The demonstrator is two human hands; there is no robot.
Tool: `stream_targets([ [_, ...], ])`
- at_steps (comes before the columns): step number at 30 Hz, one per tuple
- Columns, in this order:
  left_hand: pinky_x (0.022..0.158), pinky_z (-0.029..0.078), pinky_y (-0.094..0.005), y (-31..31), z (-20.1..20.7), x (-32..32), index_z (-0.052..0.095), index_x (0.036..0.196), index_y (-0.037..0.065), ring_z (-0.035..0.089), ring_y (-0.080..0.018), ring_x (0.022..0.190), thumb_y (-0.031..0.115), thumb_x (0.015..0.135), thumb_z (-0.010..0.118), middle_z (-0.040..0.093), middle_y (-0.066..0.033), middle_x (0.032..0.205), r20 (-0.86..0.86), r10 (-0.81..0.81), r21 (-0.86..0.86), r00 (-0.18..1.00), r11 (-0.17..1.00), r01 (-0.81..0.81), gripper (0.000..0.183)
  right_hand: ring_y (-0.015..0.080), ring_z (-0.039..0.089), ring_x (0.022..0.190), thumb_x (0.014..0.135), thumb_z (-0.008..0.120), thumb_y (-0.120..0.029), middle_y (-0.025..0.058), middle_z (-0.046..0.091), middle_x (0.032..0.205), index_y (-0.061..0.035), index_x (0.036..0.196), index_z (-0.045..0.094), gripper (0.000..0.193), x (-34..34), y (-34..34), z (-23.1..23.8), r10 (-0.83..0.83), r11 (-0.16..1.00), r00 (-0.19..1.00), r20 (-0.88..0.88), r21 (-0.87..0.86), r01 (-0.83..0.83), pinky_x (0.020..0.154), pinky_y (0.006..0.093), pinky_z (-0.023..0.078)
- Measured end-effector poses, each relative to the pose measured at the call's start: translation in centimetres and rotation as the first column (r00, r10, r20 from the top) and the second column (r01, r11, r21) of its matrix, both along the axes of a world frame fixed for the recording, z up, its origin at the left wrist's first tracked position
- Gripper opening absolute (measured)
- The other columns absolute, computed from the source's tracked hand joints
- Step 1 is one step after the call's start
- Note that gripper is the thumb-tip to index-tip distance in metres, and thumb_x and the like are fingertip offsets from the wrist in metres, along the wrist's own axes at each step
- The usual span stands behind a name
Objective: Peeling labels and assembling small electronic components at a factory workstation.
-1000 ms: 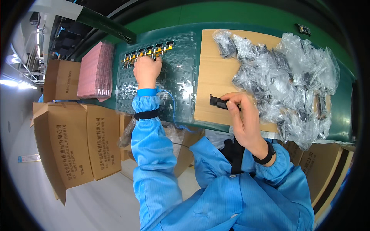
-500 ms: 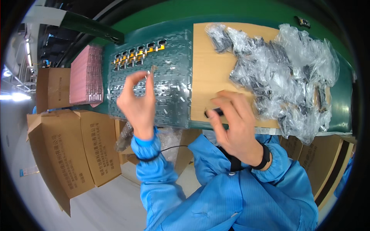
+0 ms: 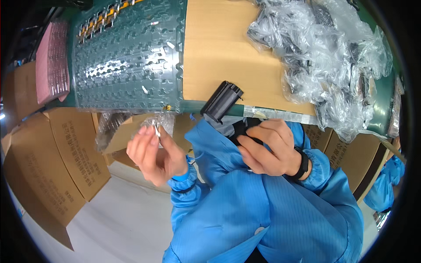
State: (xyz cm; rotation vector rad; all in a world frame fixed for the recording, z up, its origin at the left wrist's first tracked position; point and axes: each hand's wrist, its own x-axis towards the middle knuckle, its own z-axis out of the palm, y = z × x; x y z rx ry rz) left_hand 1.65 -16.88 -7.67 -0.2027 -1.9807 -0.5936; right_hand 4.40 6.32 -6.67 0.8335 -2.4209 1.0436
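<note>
My left hand (image 3: 155, 155) is held in front of the table's near edge. Its thumb and fingertips pinch a small whitish piece (image 3: 156, 130), too small to name. At chest height my right hand (image 3: 272, 147) is closed, fingers bent around a small black piece (image 3: 242, 129). Most of that piece is hidden by the fingers and merges with dark cloth behind it. A black ribbed plastic housing (image 3: 221, 101) lies slanted across the near edge of the cardboard sheet (image 3: 232, 52), between the two hands and touched by neither.
A clear plastic tray (image 3: 127, 70) with moulded pockets lies on the left, a row of yellow-and-black parts (image 3: 105, 18) at its far end. Plastic-wrapped dark items (image 3: 320, 61) are heaped right. Pink sheets (image 3: 52, 61) are stacked far left; open cartons (image 3: 52, 166) stand below.
My view has tilted down toward my body. The left hand has drawn back from over the tray, and the right hand has come back from the cardboard. The black housing now shows at the edge.
</note>
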Motion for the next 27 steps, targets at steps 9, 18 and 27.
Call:
stream_targets([
  [9, 0.076, 0.056, -0.0406, 1.3, 0.1, 0.7, 0.064, 0.093, -0.003, 0.065, -0.0294, 0.084, -0.019, 0.071, 0.073, 0.069, -0.0162, 0.092, 0.155, -0.099, -0.079, 0.983, 0.991, 0.112, 0.029, 0.0382, 0.047, 0.129, 0.077, 0.075, -0.031, 0.0155, 0.051, 0.138, -0.0101, 0.128, 0.06, 0.057, -4.5, -2.6, 1.0, -0.181, 0.893, 0.982, 0.056, 0.427, 0.14, 0.106, 0.0549, 0.037],
  [18, 0.08, 0.04, -0.0322, 2.1, 0.8, 1.5, 0.073, 0.089, 0.018, 0.06, -0.0177, 0.094, 0.013, 0.076, 0.079, 0.071, 0.0019, 0.097, 0.049, -0.15, -0.232, 0.987, 0.96, 0.157, 0.015, 0.0276, 0.066, 0.097, 0.087, 0.074, -0.021, 0.0216, 0.066, 0.11, 0.0011, 0.114, 0.065, 0.037, -2.6, -3.7, 4.9, 0.123, 0.91, 0.77, 0.627, -0.38, 0.165, 0.082, 0.0345, 0.053],
  [27, 0.082, 0.042, -0.0306, 2.1, 2.6, 2.3, 0.075, 0.09, 0.015, 0.059, -0.0184, 0.098, 0.018, 0.078, 0.078, 0.071, -0.0017, 0.101, 0.273, -0.267, -0.288, 0.924, 0.894, 0.344, 0.012, 0.0057, 0.059, 0.07, 0.093, 0.068, -0.012, 0.0039, 0.069, 0.08, 0.0048, 0.099, 0.069, 0.018, -4.2, -5.3, 2.3, 0.452, 0.621, 0.543, 0.707, -0.687, 0.378, 0.062, 0.0224, 0.049],
])
